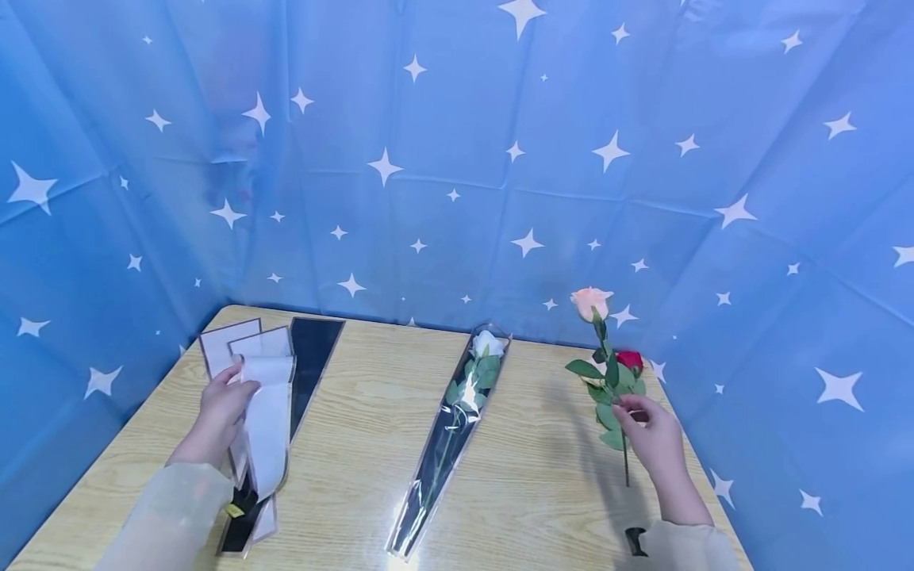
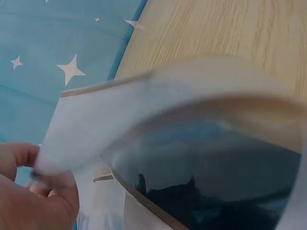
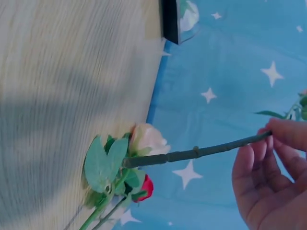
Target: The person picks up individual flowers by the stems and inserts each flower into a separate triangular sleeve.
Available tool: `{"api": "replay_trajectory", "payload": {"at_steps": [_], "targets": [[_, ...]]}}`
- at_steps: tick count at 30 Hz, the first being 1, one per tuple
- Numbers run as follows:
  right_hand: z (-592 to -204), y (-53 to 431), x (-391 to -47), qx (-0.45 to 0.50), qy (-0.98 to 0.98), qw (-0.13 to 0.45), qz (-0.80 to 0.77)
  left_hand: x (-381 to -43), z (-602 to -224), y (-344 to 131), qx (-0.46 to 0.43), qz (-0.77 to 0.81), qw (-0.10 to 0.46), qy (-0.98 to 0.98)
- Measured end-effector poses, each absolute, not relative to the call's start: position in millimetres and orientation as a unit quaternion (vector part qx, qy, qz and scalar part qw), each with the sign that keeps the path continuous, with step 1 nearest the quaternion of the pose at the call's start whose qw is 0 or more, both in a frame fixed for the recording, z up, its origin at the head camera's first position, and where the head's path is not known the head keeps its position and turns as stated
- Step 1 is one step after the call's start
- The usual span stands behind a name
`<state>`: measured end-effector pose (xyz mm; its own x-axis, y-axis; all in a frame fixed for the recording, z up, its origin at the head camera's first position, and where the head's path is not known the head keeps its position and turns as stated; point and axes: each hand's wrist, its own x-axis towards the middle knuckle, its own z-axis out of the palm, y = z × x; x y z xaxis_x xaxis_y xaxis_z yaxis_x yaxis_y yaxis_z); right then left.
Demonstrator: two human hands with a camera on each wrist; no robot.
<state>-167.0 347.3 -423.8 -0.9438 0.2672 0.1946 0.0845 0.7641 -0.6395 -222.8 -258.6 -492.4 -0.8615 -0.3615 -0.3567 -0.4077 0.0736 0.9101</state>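
Note:
My left hand (image 1: 223, 408) pinches the top edge of a white, dark-edged flower sleeve (image 1: 270, 428), which bends and blurs in the left wrist view. Beneath it lie more white sleeves and a black sleeve (image 1: 314, 357). On the right, my right hand (image 1: 657, 436) holds a pink rose (image 1: 591, 303) upright by its green stem (image 3: 201, 152), between thumb and fingertips. Behind that stem, a red rose (image 1: 630, 360) and a pale rose (image 3: 147, 140) lie on the table. At mid-table lies a white rose (image 1: 488, 344) inside a clear-fronted black sleeve (image 1: 443, 452).
The wood-grain table (image 1: 371, 396) reaches back to a blue star-printed curtain (image 1: 457, 119), which also hangs along both sides. Near my left sleeve, a small black item with a yellow part (image 1: 234, 510) is visible over the sleeves.

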Motion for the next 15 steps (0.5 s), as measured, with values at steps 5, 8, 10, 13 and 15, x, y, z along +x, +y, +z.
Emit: {"api": "replay_trajectory", "payload": {"at_steps": [5, 8, 10, 13, 15], "targets": [[-422.0, 342.0, -167.0, -0.082, -0.923, 0.149, 0.346, -222.5, -488.6, -256.1, -0.240, 0.639, 0.008, 0.731], [-420.0, 338.9, -166.9, -0.082, -0.921, 0.150, 0.351, -221.1, -483.4, -253.9, -0.243, 0.648, -0.010, 0.721], [-418.7, 337.0, -166.9, -0.083, -0.920, 0.150, 0.354, -220.4, -478.3, -251.8, -0.251, 0.654, -0.026, 0.713], [-416.7, 334.6, -166.3, -0.084, -0.919, 0.149, 0.355, -220.7, -470.8, -248.8, -0.256, 0.669, -0.044, 0.696], [-415.6, 333.3, -165.7, -0.085, -0.919, 0.148, 0.355, -220.6, -466.8, -246.7, -0.257, 0.675, -0.057, 0.690]]}}
